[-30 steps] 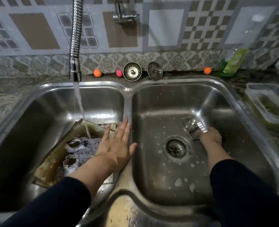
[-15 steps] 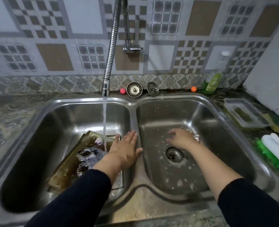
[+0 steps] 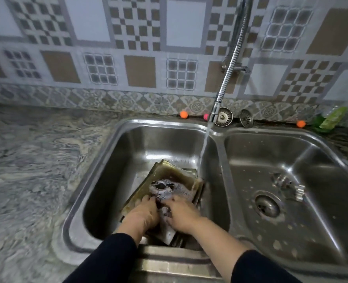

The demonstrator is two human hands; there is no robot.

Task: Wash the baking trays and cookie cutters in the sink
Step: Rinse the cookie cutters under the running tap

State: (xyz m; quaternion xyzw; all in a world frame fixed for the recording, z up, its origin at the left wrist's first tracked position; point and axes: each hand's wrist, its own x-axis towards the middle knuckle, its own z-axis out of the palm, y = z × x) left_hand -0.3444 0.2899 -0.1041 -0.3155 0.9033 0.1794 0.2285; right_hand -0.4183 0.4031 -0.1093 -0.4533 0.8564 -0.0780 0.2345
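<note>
Baking trays (image 3: 169,176) stacked in left basin, both hands' grip, left hand (image 3: 141,214), right hand (image 3: 182,214), pressed on soapy top tray, closure unclear.

2 hands (image 3: 142,213) (image 3: 182,214) on stacked trays (image 3: 175,176) — 1 cutter (image 3: 161,185) just beyond them, 1 (image 3: 287,185) far right; 2 strainers (image 3: 223,116) (image 3: 246,118), 3 balls (image 3: 183,114) (image 3: 206,116) (image 3: 300,123) behind.

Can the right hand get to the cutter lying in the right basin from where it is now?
Probably yes. The right hand is on the trays in the left basin, and only the low divider separates it from the cookie cutter lying uncovered.
</note>
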